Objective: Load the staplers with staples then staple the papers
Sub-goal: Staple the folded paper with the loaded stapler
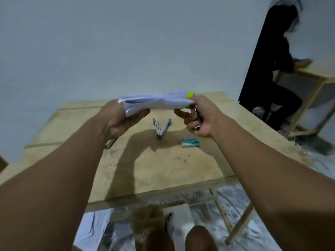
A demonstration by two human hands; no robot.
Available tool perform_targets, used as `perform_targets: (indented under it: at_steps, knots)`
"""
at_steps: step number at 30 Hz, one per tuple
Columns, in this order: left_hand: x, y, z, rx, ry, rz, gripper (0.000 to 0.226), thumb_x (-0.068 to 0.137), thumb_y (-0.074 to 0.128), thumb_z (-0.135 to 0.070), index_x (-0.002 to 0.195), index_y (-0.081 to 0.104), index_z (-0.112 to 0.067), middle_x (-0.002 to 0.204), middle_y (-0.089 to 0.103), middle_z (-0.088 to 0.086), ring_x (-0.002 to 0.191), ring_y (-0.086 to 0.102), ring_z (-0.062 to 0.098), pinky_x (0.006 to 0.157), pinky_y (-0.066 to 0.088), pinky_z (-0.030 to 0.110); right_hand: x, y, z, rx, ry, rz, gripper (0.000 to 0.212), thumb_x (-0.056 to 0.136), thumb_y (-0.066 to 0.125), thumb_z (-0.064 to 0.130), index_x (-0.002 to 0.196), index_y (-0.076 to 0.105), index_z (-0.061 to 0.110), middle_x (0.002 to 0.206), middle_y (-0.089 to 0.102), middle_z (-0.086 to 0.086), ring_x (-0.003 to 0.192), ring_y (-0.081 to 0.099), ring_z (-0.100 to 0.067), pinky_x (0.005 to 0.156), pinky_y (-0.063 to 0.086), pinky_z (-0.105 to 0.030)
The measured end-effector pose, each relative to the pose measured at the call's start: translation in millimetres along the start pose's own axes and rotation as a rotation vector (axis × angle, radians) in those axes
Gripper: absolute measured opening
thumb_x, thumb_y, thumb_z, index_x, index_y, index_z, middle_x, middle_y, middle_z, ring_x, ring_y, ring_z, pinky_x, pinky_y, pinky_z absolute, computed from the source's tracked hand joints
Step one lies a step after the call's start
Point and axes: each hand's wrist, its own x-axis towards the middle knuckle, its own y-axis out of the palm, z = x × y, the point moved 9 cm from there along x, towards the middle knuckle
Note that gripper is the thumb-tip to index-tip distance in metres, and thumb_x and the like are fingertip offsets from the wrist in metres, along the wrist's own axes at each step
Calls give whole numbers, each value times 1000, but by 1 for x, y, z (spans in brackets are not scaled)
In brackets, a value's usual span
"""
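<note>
My left hand (119,118) grips the left end of a bundle of white papers (155,102), held in the air above the wooden table (163,163). My right hand (197,118) grips a stapler with a yellow-green tip (194,113) clamped on the right end of the papers. A second stapler with teal ends (161,126) lies swung open in a V on the table below the papers. A small teal box of staples (190,143) lies to its right. Another metal stapler (109,144) peeks out under my left forearm.
A person in dark clothes (272,69) sits at another wooden table (311,69) at the right. The table's front edge runs just above my knees (181,236). A plain wall stands behind the table.
</note>
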Motion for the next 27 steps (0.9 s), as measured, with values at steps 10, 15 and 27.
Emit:
perform_targets:
  at_steps: [10, 15, 27]
  knots:
    - [-18, -34, -26, -94, -34, -215, 20, 97, 39, -4, 107, 56, -10, 82, 64, 6, 68, 64, 18, 49, 53, 21, -7, 18, 23, -275, -84, -198, 26, 77, 81, 12, 74, 56, 15, 62, 39, 0, 38, 22, -8, 31, 20, -14]
    - [-40, -30, -1, -479, -229, -20, 59, 80, 69, -45, 116, 57, 1, 115, 66, 14, 106, 65, 32, 96, 48, 44, -5, 30, 27, -211, -218, -286, 35, 72, 85, 8, 92, 56, 8, 75, 50, -7, 26, 29, -6, 34, 27, -13]
    - [-44, -49, 9, -552, -104, -287, 18, 81, 74, -9, 96, 64, -9, 85, 66, 5, 79, 60, 14, 63, 52, 20, -5, 66, 14, -233, -169, -201, 28, 75, 84, 13, 95, 68, 2, 64, 46, -1, 43, 31, -10, 35, 29, -16]
